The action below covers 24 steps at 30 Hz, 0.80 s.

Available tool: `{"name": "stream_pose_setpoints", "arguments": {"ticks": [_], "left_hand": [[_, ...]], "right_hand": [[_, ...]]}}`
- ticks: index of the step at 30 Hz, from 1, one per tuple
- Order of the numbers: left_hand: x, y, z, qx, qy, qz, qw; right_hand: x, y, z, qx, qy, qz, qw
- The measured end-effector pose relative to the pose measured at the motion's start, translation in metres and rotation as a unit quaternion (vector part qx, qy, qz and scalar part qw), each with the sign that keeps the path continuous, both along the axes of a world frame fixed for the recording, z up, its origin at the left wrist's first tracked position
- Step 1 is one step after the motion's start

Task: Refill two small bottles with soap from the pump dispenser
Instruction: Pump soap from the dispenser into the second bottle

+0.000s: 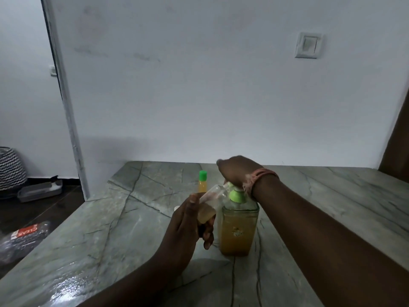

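Observation:
A clear pump dispenser point(238, 231) with a green collar and amber soap stands on the marble table point(110, 240). My right hand point(236, 172) rests on top of its pump head, fingers curled over it. My left hand point(190, 220) holds a small clear bottle point(212, 198), tilted, its open mouth up against the pump's spout; a little amber soap lies in its lower part. A second small bottle point(203, 182) with a green cap and orange-yellow soap stands upright behind, just left of the dispenser.
A white wall with a light switch point(308, 45) runs behind the table. Left of the table, on the dark floor, are a zigzag-patterned basket point(11, 168), a grey tray point(39, 191) and a plastic-wrapped packet point(24, 237). A small white thing, perhaps a cap, peeks out beside my left hand.

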State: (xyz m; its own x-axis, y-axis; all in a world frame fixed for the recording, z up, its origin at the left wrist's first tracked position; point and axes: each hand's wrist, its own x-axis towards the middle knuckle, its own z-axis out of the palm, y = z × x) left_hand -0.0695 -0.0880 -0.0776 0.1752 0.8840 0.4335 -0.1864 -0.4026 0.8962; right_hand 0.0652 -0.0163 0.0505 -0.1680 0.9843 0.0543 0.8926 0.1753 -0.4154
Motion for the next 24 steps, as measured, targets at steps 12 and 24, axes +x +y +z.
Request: {"name": "stream_pose_setpoints", "arguments": {"ticks": [12, 24], "left_hand": [[0.0, -0.001, 0.001, 0.002, -0.004, -0.016, 1.0], [0.0, -0.002, 0.001, 0.003, 0.006, -0.001, 1.0]], "right_hand": [[0.004, 0.01, -0.006, 0.048, 0.102, -0.062, 0.992], [0.004, 0.003, 0.001, 0.025, 0.041, -0.028, 0.998]]}}
